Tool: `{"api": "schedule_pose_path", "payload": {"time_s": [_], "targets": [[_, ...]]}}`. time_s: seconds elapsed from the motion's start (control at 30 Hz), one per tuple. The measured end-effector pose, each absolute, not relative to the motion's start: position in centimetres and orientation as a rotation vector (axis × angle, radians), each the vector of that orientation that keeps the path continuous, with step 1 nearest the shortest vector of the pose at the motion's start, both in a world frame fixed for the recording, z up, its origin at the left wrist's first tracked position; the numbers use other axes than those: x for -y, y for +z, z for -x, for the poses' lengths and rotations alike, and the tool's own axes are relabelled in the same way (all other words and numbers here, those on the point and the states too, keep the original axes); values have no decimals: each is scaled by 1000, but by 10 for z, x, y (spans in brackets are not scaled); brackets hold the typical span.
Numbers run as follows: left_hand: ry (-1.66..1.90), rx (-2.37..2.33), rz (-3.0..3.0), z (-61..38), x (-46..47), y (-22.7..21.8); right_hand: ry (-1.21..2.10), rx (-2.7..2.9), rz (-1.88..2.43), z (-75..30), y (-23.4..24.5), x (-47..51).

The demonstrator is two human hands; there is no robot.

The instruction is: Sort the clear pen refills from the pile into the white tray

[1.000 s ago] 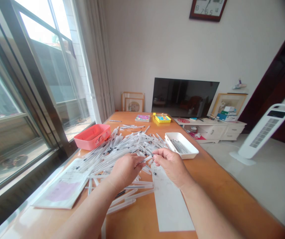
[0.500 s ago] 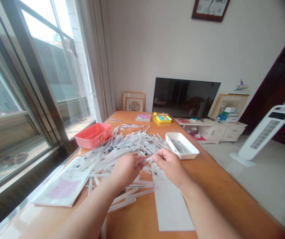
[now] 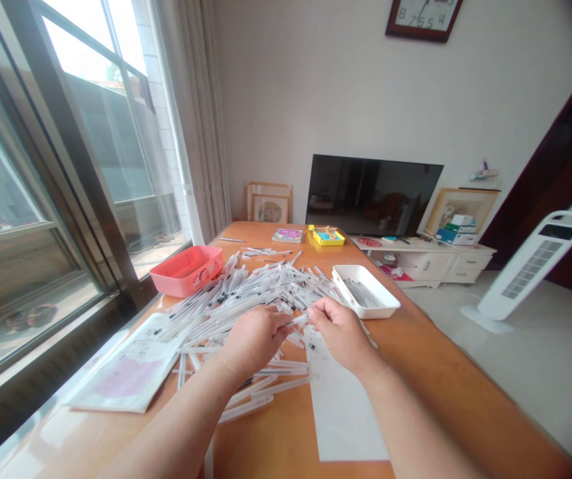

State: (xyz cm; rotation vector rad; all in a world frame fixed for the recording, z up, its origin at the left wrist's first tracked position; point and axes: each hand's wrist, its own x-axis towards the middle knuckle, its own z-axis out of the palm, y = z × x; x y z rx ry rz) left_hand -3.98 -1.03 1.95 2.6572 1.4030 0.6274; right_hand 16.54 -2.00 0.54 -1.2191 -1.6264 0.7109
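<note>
My left hand [image 3: 256, 338] is closed, its thumb and fingers pinching one end of a translucent white pen barrel [image 3: 298, 320]. The other end is pinched by my right hand [image 3: 340, 332], so the barrel spans the gap between both hands. Fingers hide its two ends. Beneath and beyond my hands spreads a heap of clear pen parts [image 3: 251, 293], many with small black pieces among them. Under my right hand lies a white sheet of paper [image 3: 343, 419] with a small black piece near its top. A white tray [image 3: 390, 307] holding several thin grey rods stands just past my right hand.
A red plastic basket [image 3: 179, 286] stands left of the heap, with a paper booklet [image 3: 121, 376] nearer me. Toward the table's far end are a colourful book [image 3: 286, 235] and a yellow box [image 3: 333, 241]. A white tower fan [image 3: 525, 273] stands on the floor at right.
My right hand has turned slightly, uncovering a thin pale piece to its right by the tray. Both hands keep hold of the pen barrel in nearly the same place.
</note>
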Motion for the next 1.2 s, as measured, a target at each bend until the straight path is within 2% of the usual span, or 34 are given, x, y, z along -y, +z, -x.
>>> {"api": "schedule_pose_path", "payload": {"time_s": [0.17,0.43,0.63,0.87,1.2], "targets": [[628,-1383,-2687,37,11,17,465,1700,1335,-165,3,20],[609,-1420,-2637,38,9,18,596,1713,1238,-167,5,21],[621,-1415,-2670,37,9,15,431,1742,1370,-166,3,22],[631,-1416,-2647,38,10,15,668,1687,1292,-168,5,22],[631,-1229,-2549,35,12,19,664,1605,1268,-167,-3,15]]}}
